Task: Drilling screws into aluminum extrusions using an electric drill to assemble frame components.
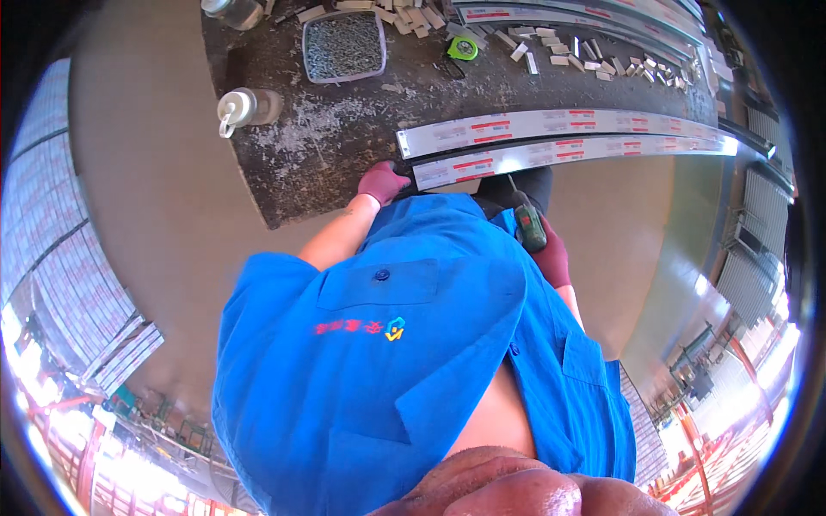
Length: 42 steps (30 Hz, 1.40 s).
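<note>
My right hand (553, 254), in a maroon glove, is wrapped round a dark green power drill (529, 227). The drill's thin bit points up toward the front edge of the nearer long profile strip (551, 156), which is covered in white film with red print. My left hand (382, 183), gloved in maroon as well, is at the table's front edge beside that strip's left end. Its fingers look curled, and whatever they grip is hidden. A second film-covered strip (533, 125) lies just behind, a narrow dark gap between the two.
On the worn dark table (292, 163) stand a tub of screws (344, 47), a white-lidded jar (245, 110) and another jar (232, 12). A green tape measure (463, 48) lies near scattered small metal pieces (594, 62). More long profiles (594, 19) are stacked behind.
</note>
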Available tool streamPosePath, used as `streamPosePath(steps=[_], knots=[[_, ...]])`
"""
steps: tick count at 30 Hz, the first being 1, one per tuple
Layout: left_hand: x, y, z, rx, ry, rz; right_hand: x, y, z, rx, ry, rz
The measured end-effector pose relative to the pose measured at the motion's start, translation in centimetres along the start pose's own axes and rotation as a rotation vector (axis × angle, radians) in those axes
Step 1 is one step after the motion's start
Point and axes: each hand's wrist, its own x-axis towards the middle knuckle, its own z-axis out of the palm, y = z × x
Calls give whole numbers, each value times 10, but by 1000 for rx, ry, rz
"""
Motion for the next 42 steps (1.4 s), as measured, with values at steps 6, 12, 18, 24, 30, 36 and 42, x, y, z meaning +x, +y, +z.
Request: streamPosePath(steps=[6,12,18,24,30,36,42], knots=[[13,-4,-30,89,270,-29,-4,46,20,-33,-6,51],[38,2,-99,-77,472,68,-4,58,29,44,74,41],[82,72,-147,-14,729,246,-13,67,25,68,159,37],[147,162,-166,13,627,304,-13,77,27,116,218,94],[194,231,-176,484,737,332,-12,43,9,77,237,206],[200,301,-183,805,468,174,0,60,11,96,283,119],[240,259,-217,728,576,263,-1,45,-20,41,167,97]])
